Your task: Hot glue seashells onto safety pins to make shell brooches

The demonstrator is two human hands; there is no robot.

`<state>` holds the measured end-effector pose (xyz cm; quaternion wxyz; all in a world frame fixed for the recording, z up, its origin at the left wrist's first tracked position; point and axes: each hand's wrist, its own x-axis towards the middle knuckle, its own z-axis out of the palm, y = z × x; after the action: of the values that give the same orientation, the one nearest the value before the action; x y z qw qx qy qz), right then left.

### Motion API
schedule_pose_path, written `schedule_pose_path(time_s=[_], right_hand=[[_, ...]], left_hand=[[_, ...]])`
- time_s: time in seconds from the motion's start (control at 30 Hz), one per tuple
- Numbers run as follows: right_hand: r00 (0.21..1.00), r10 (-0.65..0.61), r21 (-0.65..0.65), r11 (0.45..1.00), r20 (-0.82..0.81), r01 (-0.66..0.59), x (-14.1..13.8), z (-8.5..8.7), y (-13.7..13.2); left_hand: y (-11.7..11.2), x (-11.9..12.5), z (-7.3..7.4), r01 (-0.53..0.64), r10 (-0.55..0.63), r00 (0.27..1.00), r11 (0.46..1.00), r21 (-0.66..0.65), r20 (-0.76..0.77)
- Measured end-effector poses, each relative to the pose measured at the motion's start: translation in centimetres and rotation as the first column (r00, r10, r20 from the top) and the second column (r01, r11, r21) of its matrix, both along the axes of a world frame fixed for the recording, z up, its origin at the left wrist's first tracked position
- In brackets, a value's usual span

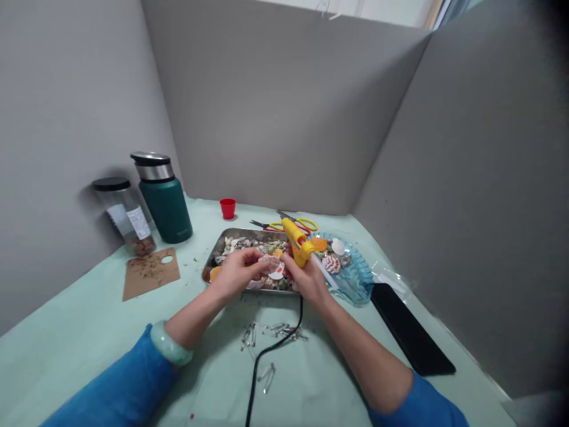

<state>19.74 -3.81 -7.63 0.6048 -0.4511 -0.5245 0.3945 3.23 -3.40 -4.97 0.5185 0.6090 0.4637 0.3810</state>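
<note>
Over a metal tray (208, 270) of small seashells (242, 242), both hands work close together. My left hand (237, 270) is closed, pinching a small, thin translucent piece (269, 262) whose exact kind I cannot make out. My right hand (306, 276) is wrapped round a yellow hot glue gun (297, 240), with a whitish glue stick (326, 273) jutting from its back. The nozzle is hard to see, and the right fingertips are near the translucent piece. A black cord (262, 356) runs from below the right hand toward the front edge.
A blue clear plate (362, 279) with larger shells stands right of the tray, by a black slab (413, 332). Scissors (269, 225) and a red cup (228, 209) lie behind. Safety pins (284, 330) are in front. At left are a green bottle (165, 207), jar (122, 213) and cardboard (146, 276).
</note>
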Motion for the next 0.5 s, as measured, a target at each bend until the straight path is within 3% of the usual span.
schedule_pose_path(time_s=[0.1, 0.3, 0.5], right_hand=[[1.000, -0.019, 0.017, 1.000, 0.001, 0.019, 0.2, -0.4, 0.3], [0.999, -0.036, 0.014, 0.999, -0.015, 0.037, 0.4, -1.1, 0.7], [0.999, -0.048, -0.023, 0.999, -0.009, 0.048, 0.2, -0.7, 0.3]], left_hand=[[0.3, 0.5, 0.0, -0.019, 0.016, 0.999, 0.998, 0.052, 0.051], [1.2, 1.1, -0.5, 0.055, -0.057, 0.998, 0.995, 0.082, 0.014], [2.6, -0.2, -0.1, 0.211, -0.165, 0.962, 0.954, 0.211, -0.216]])
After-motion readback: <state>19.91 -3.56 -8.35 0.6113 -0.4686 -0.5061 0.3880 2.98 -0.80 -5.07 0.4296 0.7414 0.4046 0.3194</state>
